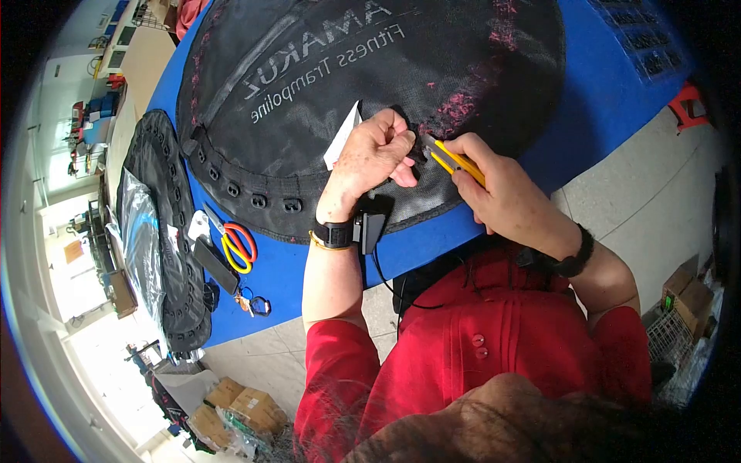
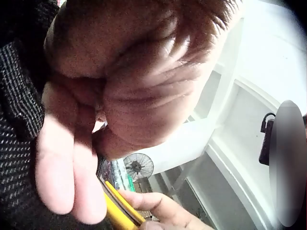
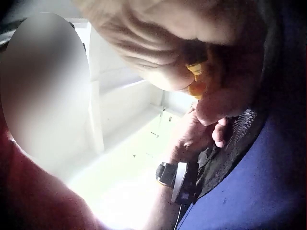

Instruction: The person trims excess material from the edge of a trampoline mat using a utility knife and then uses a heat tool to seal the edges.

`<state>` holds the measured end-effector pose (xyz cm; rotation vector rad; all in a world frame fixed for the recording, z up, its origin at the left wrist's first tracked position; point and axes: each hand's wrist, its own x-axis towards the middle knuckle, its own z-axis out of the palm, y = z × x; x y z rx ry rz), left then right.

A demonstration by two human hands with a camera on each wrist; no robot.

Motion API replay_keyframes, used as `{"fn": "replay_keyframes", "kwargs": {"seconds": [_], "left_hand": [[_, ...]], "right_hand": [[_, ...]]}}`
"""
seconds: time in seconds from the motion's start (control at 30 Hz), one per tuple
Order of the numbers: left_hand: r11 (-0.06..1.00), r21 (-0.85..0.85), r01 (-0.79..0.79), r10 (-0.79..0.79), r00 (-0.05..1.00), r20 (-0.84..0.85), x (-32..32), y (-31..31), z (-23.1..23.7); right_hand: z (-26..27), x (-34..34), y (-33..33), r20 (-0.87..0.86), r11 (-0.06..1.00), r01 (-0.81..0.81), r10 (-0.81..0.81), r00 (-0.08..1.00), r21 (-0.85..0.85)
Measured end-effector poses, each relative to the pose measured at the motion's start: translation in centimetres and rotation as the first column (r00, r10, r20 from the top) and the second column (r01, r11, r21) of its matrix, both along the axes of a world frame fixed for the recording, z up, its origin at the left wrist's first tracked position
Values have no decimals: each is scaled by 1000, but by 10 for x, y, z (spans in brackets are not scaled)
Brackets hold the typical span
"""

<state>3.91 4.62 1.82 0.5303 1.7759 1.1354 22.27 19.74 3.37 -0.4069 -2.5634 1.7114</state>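
Note:
A large round black trampoline mat point(image 1: 340, 85) with grey print lies across the blue table. At its near edge my left hand point(image 1: 374, 154) pinches the mat, thumb against curled index finger; the exact bit between them is hidden. Two lower fingers point(image 2: 57, 177) of that hand extend over the mesh in the left wrist view. My right hand point(image 1: 505, 193) grips yellow thread snips point(image 1: 463, 166), their blade tips close beside the left fingertips. A white pointed piece, perhaps a label point(image 1: 342, 136), shows behind the left hand. Black webbing point(image 2: 21, 91) stands beside the left hand.
On the blue table point(image 1: 289, 266) at left lie scissors with red and yellow handles point(image 1: 238, 247), a dark phone point(image 1: 216, 265) and a small key bunch point(image 1: 251, 303). Another black mat point(image 1: 181, 270) with clear plastic lies farther left. A tray of small black parts point(image 1: 641, 38) sits far right.

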Motion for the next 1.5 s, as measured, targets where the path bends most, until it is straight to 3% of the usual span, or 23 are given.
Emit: {"fn": "replay_keyframes", "kwargs": {"seconds": [0.27,0.73,1.0,1.5], "left_hand": [[1000,-3,-25,25,1000,-11,1,1,-3],[996,-44,-78,73,991,-114,9,14,6],[998,-36,-43,39,993,-111,4,8,-2],[1000,31,-4,5,999,-51,3,2,-2]], "right_hand": [[1,12,0,33,997,-21,23,999,-71],[-19,15,-10,-183,998,22,-10,983,66],[-11,17,-4,-97,999,29,-32,995,-32],[-20,-9,1,-110,995,101,-102,989,-16]]}}
